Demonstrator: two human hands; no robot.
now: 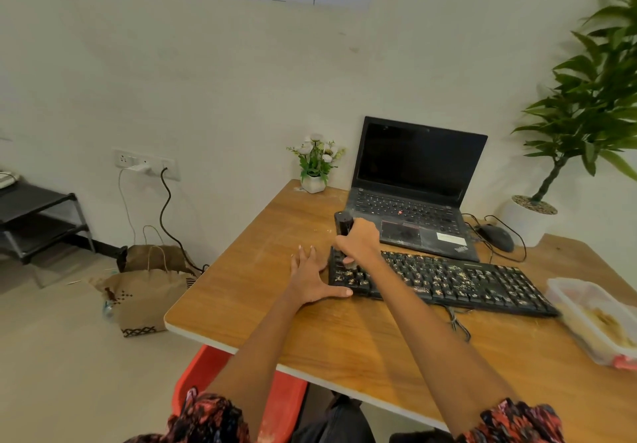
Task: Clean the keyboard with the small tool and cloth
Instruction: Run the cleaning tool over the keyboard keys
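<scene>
Wooden desk (262, 291) against a pale wall. On it: black keyboard (448, 284), crumb-strewn along nearly its whole length, so most of the cleaning looks left to you. Your right hand (360, 241) grips the small tool (344, 227) upright over the keyboard's left end. Your left hand (312, 277) lies flat, fingers spread, bracing that end. No cloth in view. Laptop (417, 184) behind; its palm-rest logo is too blurred to read.

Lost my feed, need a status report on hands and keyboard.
Right hand grips small tool on keyboard left end. Left hand flat, bracing it. Crumbs remain. Nothing blocking.
</scene>
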